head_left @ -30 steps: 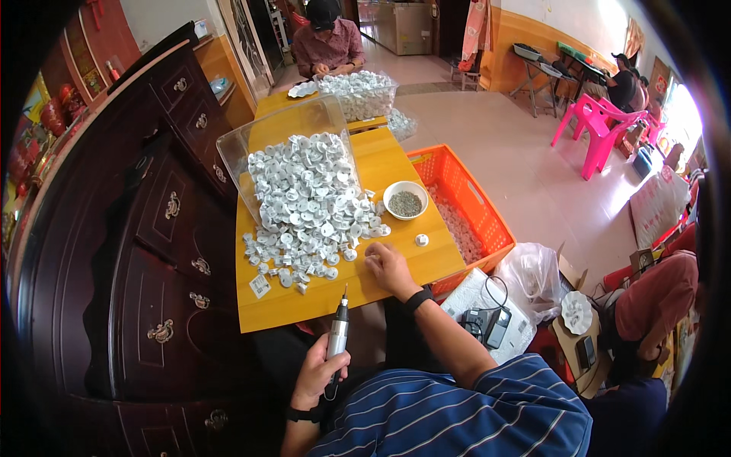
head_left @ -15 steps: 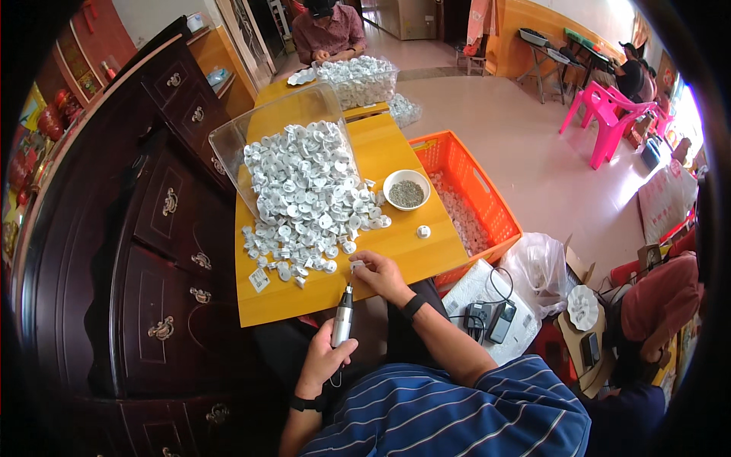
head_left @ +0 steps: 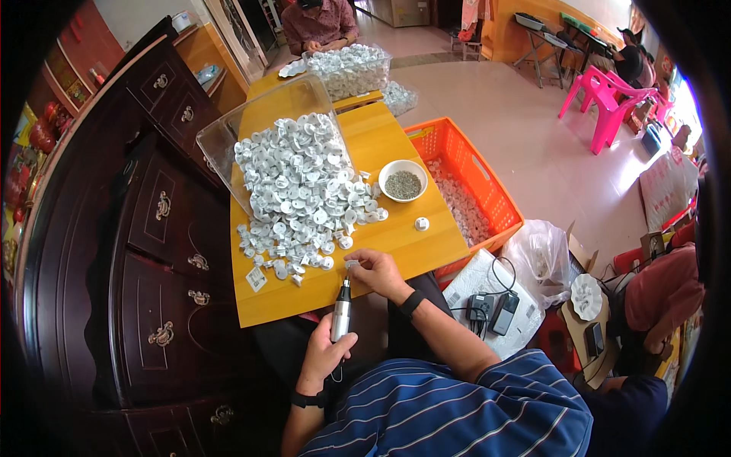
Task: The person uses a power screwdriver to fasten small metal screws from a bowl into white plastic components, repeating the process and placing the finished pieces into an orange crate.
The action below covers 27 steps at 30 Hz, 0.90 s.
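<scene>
We held a slim silver electric screwdriver tight in our left hand, fingers wrapped all the way round its smooth metal body, tip pointing up. Our right hand pinched one small white plastic cap at the tool's tip, right at the near edge of the yellow wooden table. Just beyond lay a big heap of white caps spilling from a tipped clear plastic bin, beside a round white bowl of tiny grey bits.

Orange crate, pink chairs, dark dresser.
</scene>
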Available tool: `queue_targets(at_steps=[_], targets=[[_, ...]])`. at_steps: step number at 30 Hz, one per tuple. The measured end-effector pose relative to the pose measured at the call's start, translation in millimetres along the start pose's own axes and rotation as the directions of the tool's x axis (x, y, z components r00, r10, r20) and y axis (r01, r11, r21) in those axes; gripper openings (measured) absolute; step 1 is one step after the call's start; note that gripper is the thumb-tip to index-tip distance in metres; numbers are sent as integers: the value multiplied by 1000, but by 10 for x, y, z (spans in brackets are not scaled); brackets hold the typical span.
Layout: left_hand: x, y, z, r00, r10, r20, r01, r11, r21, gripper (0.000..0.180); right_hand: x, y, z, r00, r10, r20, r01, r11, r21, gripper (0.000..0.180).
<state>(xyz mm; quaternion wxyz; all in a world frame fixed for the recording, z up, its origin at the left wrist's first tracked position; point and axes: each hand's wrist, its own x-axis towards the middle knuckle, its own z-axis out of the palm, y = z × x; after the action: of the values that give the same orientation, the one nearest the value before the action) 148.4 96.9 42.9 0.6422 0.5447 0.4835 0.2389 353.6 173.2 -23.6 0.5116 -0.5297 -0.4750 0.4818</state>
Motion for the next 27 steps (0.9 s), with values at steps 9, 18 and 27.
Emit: queue_targets(at_steps=[9, 18, 27], targets=[[4, -28, -19, 1000, -16, -7, 15, 1000, -20, 45, 11, 31, 22, 998, -56, -36, 52, 993, -108, 22], [-7, 2, -11, 1000, -11, 1, 11, 1000, -17, 42, 14, 58, 37, 994, -90, -58, 81, 985, -155, 21], [2, -23, -30, 1000, -25, -6, 25, 999, -33, 45, 1, 23, 38, 990, -125, -58, 113, 979, -169, 19]])
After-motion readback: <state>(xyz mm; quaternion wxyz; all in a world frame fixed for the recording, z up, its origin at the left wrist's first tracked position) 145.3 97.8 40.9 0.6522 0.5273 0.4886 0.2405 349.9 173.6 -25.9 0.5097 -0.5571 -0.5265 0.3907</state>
